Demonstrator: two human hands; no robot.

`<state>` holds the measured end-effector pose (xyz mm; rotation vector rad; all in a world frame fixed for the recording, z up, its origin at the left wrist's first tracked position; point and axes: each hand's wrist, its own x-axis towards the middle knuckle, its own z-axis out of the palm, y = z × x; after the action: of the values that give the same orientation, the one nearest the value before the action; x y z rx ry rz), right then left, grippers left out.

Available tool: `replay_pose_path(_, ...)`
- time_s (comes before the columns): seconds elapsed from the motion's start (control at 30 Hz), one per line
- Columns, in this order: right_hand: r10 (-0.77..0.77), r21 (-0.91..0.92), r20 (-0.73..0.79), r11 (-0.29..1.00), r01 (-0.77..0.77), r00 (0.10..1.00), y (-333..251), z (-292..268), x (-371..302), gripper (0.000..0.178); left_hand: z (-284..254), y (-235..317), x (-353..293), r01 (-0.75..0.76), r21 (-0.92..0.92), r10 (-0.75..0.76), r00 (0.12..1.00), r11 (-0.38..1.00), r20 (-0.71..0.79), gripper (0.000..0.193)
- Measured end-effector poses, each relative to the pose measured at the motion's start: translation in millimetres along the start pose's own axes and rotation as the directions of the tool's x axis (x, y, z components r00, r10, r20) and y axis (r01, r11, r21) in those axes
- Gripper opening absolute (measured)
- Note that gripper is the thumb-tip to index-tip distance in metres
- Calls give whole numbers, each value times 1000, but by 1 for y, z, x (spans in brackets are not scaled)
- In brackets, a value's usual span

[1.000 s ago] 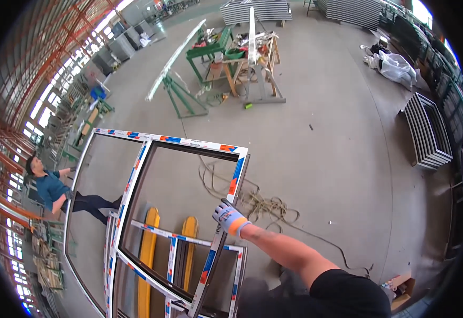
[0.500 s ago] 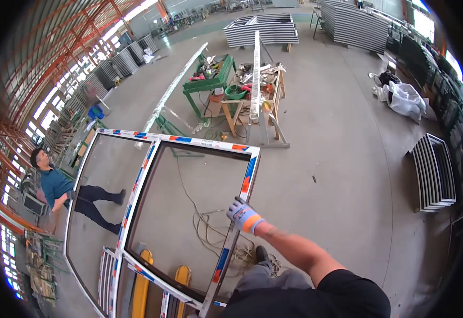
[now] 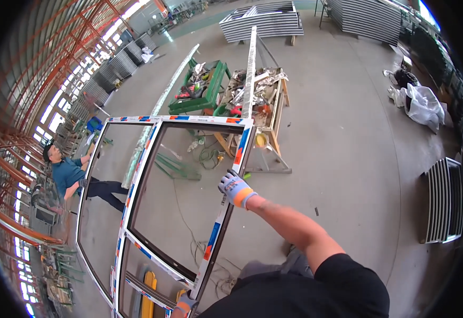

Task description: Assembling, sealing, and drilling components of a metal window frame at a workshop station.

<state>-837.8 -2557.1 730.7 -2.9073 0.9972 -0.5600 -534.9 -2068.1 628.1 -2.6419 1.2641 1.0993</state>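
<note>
A large window frame [image 3: 211, 241], with printed white, blue and orange film on its bars and several openings, is held up at a slant on my left side. My right hand [image 3: 235, 188], in a grey glove with an orange cuff, is closed round the upper part of its right-hand bar. Lower on the same bar, close to the picture's bottom edge, my gloved left hand [image 3: 185, 303] grips the frame; its fingers show only in part. Across from me a co-worker [image 3: 68, 174] in a teal shirt has both hands at the frame's far left side.
Two long wrapped rails [image 3: 250, 74] on stands run away ahead, beyond the frame. Beside them are a green tool table [image 3: 222, 79] and a cluttered wooden bench [image 3: 281, 98]. Yellow bars [image 3: 148, 294] lie below the frame. Stacked frames [image 3: 443, 204] and white bags [image 3: 424, 106] are right.
The frame and both people have moved forward, so its top bar now overlaps the benches and rail ends. My left hand has come into view on the lower frame.
</note>
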Motion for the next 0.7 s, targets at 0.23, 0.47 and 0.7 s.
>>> replay_pose_path(0.23, 23, 50, -40, 999, -21, 999, 305, -3, 148, 10, -83, 263, 167, -5, -146, -8, 996, 989, -92, 64)
replay_pose_path(0.47, 18, -41, 135, 999, -12, 991, 587, 35, 291, 15, -123, 503, 386, -147, -359, 148, 989, 922, -23, 61)
replay_pose_path(0.7, 129, 30, -27, 991, -128, 991, 864, 5, 426, 20, -228, 789, 531, -153, -310, 167, 986, 938, 17, 59)
